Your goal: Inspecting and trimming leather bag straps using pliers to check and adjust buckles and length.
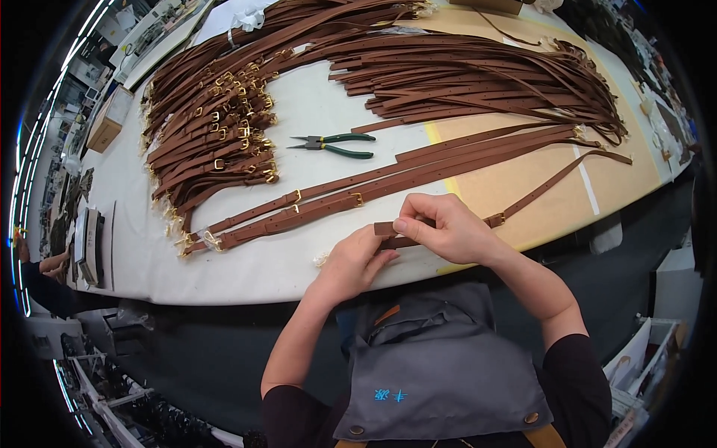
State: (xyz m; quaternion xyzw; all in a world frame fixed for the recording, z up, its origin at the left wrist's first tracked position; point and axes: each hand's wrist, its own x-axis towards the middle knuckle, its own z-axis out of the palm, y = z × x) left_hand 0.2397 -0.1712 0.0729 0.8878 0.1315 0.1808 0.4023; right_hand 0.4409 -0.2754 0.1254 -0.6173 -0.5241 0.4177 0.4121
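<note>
At the worktop's [246,276] near edge, the left hand [357,261] and right hand [442,228] both pinch one brown leather strap [534,193], fingers closed; green-handled pliers [332,144] lie beyond.

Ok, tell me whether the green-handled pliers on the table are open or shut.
Slightly open: the pliers lie flat on the white table, their two green handles spread apart, with a thin gap between the tips.

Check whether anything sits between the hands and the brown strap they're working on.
Nothing visible does. Both the left hand and the right hand already pinch the end of the brown strap at the table's near edge.
</note>
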